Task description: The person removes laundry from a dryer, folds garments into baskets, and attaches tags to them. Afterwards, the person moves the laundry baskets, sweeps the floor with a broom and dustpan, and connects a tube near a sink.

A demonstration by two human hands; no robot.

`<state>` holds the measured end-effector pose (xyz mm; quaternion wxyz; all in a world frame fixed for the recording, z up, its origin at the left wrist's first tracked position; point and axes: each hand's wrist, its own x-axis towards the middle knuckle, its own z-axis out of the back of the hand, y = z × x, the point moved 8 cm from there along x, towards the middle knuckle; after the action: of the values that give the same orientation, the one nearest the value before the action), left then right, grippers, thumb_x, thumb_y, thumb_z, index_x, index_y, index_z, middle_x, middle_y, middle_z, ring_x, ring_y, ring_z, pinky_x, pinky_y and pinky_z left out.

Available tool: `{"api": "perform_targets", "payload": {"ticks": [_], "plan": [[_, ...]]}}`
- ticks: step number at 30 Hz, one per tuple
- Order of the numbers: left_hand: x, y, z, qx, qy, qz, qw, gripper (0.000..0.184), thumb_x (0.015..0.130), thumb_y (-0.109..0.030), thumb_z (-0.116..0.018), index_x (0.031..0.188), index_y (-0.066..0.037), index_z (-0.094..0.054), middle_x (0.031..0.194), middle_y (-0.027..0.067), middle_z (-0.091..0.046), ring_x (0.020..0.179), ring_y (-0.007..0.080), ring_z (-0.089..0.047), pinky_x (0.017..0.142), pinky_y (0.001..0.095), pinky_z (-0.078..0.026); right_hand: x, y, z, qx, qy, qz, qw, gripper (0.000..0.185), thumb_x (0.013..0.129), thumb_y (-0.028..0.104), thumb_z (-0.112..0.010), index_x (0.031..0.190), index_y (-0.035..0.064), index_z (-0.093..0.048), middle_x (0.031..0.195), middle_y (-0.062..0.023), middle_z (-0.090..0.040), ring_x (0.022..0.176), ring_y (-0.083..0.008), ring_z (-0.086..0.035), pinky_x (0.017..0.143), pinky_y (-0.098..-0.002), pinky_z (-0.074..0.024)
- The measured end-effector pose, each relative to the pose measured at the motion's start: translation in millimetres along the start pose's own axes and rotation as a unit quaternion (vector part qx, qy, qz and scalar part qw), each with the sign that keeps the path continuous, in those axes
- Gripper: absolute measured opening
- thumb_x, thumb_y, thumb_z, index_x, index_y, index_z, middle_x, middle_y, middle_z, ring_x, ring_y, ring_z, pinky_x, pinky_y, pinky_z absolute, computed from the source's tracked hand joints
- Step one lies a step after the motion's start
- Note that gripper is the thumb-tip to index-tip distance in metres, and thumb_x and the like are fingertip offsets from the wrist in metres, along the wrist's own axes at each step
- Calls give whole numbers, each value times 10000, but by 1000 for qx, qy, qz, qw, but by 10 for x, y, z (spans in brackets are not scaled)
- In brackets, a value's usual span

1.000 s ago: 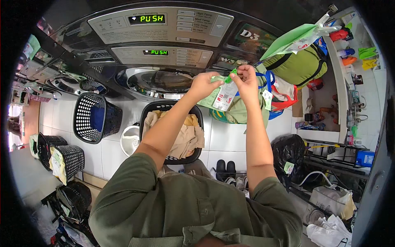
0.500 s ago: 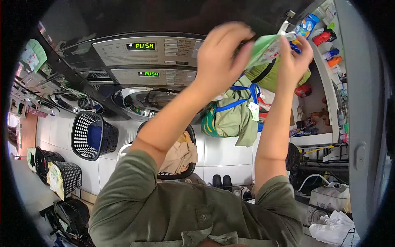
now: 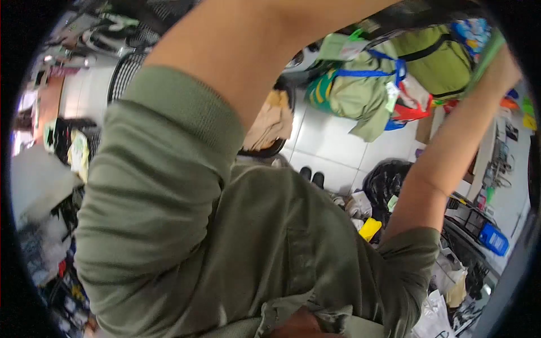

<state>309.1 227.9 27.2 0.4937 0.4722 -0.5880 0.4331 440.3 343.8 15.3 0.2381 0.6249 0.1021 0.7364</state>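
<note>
My right hand (image 3: 503, 73) is raised at the far right edge, blurred by motion. It appears closed on a light green plastic bag (image 3: 486, 59), of which only a narrow strip shows beside the hand; the fingertips are hidden. My left arm reaches up and across the top of the view, and its hand lies outside the frame. Below the arms sit an olive green bag with a black band (image 3: 434, 59) and a bag with blue handles (image 3: 366, 73) topped by pale green cloth. A light green printed piece (image 3: 336, 48) shows just left of them.
A black basket with beige cloth (image 3: 270, 127) stands on white floor tiles (image 3: 324, 143). Black slippers (image 3: 311, 176) and a black plastic bag (image 3: 386, 183) lie on the floor. Racks with a blue box (image 3: 493, 238) line the right. More baskets stand at the left.
The view has turned, and the washer displays have left it. My left hand has moved up out of sight. My right hand has shifted to the far right with the green bag.
</note>
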Motion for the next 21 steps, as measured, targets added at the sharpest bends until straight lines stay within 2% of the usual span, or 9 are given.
{"api": "perform_targets", "payload": {"ticks": [9, 12, 14, 15, 16, 18, 19, 20, 21], "plan": [[-305, -153, 518, -89, 58, -7, 994, 338, 676, -236, -627, 954, -71, -530, 1017, 143, -481, 886, 310, -458, 727, 414, -343, -170, 43, 106, 195, 41, -63, 978, 146, 733, 105, -597, 830, 6, -551, 746, -70, -564, 669, -147, -526, 591, -253, -415], [-630, -27, 879, -165, 121, 28, 978, 298, 696, -240, -614, 920, -53, -553, 951, 131, -533, 811, 281, -522, 679, 361, -406, -918, -97, -128, 347, 121, -199, 909, 136, 734, 89, -585, 831, 4, -542, 753, -78, -564, 669, -160, -533, 588, -258, -419], [-1166, 205, 1105, -226, 222, 112, 942, 278, 709, -243, -606, 897, -42, -569, 907, 123, -567, 761, 261, -564, 647, 326, -447, -1969, 21, -360, 180, 167, -380, 892, 286, 741, 46, -511, 1027, 26, -518, 880, -99, -563, 795, -185, -549, 698, -281, -431], [-1587, 303, 1219, -251, 305, 192, 898, 270, 716, -244, -602, 885, -36, -577, 885, 119, -585, 736, 251, -586, 631, 308, -468, -2656, -356, -502, 54, 349, -285, 891, 351, 727, 26, -514, 1077, 31, -496, 916, -67, -550, 825, -154, -529, 726, -266, -415], [-2191, 369, 1369, -207, 445, 297, 819, 310, 723, -279, -592, 917, -37, -574, 910, 125, -585, 785, 256, -583, 676, 311, -466, -3319, -303, -640, 107, 367, -392, 837, 339, 721, 10, -522, 1059, 26, -506, 911, -47, -545, 842, -143, -513, 749, -261, -403], [-3471, 343, 1843, -248, 615, 485, 570, 452, 685, -442, -569, 867, -30, -604, 866, 159, -581, 804, 280, -558, 679, 364, -442, -4417, 84, -967, 133, 426, -513, 733, 327, 721, 3, -540, 1045, 16, -506, 942, -37, -532, 881, -143, -491, 789, -259, -387], [-3940, 312, 2080, -264, 648, 463, 544, 465, 665, -454, -592, 851, -28, -607, 873, 161, -580, 807, 278, -556, 680, 367, -441, -4939, 93, -1080, 157, 388, -553, 721, 341, 769, 181, -605, 1051, 20, -502, 1004, -67, -519, 863, -130, -492, 745, -257, -400], [-4268, 277, 2320, -247, 691, 464, 496, 407, 637, -401, -623, 834, -45, -615, 828, 153, -590, 793, 284, -559, 674, 375, -438, -5352, 167, -1154, 192, 340, -616, 684, 393, 734, 83, -625, 1082, 14, -456, 1032, -92, -504, 909, -157, -501, 797, -272, -399], [-4831, 239, 2491, -222, 711, 446, 497, 330, 614, -317, -632, 816, -56, -619, 778, 140, -601, 745, 289, -567, 654, 391, -439, -5718, 134, -1265, 266, 342, -594, 678, 444, 718, 11, -612, 1112, 11, -408, 1068, -109, -480, 960, -202, -495, 809, -327, -416]]}}
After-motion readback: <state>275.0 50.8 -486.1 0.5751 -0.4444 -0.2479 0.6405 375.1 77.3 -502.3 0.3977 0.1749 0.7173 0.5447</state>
